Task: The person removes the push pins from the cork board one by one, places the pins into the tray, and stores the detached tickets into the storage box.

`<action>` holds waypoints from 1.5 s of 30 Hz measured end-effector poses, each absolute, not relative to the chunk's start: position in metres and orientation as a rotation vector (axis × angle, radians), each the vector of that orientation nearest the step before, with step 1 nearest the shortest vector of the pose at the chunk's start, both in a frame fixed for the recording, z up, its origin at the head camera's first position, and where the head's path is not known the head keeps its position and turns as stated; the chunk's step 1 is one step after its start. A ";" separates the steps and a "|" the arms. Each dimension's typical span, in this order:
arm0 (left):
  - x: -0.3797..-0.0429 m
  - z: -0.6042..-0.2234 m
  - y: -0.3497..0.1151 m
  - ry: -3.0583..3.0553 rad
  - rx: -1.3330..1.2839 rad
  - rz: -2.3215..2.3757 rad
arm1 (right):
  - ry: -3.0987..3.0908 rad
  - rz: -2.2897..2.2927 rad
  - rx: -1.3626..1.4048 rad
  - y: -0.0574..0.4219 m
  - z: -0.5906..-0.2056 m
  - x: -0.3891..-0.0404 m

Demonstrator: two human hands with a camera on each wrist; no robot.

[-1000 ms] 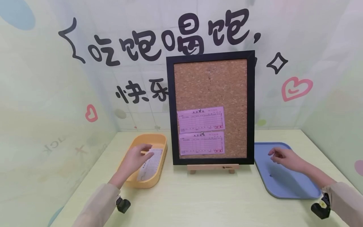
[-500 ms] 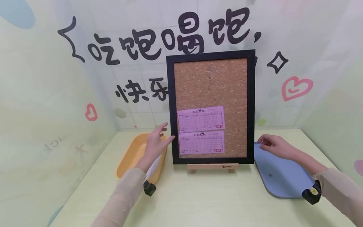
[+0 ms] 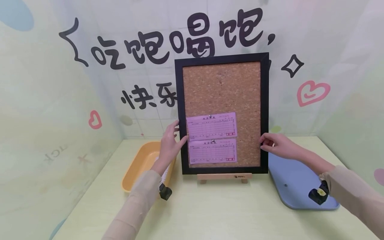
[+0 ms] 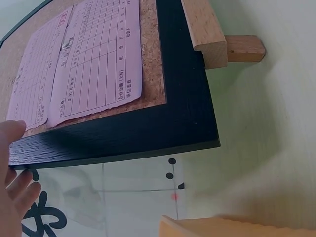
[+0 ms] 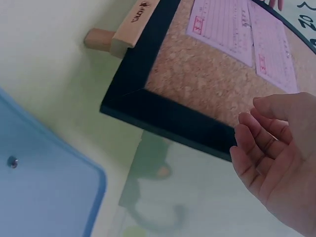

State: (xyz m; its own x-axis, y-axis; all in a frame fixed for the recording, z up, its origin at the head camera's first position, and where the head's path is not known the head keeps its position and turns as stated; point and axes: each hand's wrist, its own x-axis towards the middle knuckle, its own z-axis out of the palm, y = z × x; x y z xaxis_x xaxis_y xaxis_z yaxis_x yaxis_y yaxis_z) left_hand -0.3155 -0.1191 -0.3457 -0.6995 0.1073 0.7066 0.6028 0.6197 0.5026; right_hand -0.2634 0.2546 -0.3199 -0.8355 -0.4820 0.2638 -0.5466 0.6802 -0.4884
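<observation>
A black-framed cork board leans upright on a small wooden easel. Two purple printed form slips, an upper slip and a lower slip, hang on it, each with a pushpin at its top. My left hand grips the frame's left side, thumb in front and fingers partly hidden behind the edge. At the frame's right side is my right hand, its fingers loosely bent and the fingertips overlapping the frame. In the right wrist view its thumb lies over the cork.
On the left stands a yellow-orange tray with a white printed slip, largely covered by the left forearm. A blue tray with one small pin lies to the right. Behind the board rises a printed wall.
From above the yellow-orange tray, my left hand has moved up and right onto the frame. My right hand has travelled left from over the blue tray to the frame's right edge.
</observation>
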 end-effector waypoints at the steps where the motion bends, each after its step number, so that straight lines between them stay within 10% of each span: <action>1: -0.316 -0.345 -0.119 -2.207 -0.549 -0.998 | -2.775 0.858 0.855 0.252 -0.318 -0.264; 45: -0.321 -0.343 -0.104 -2.349 -0.448 -0.874 | -2.676 0.807 0.802 0.139 -0.268 -0.309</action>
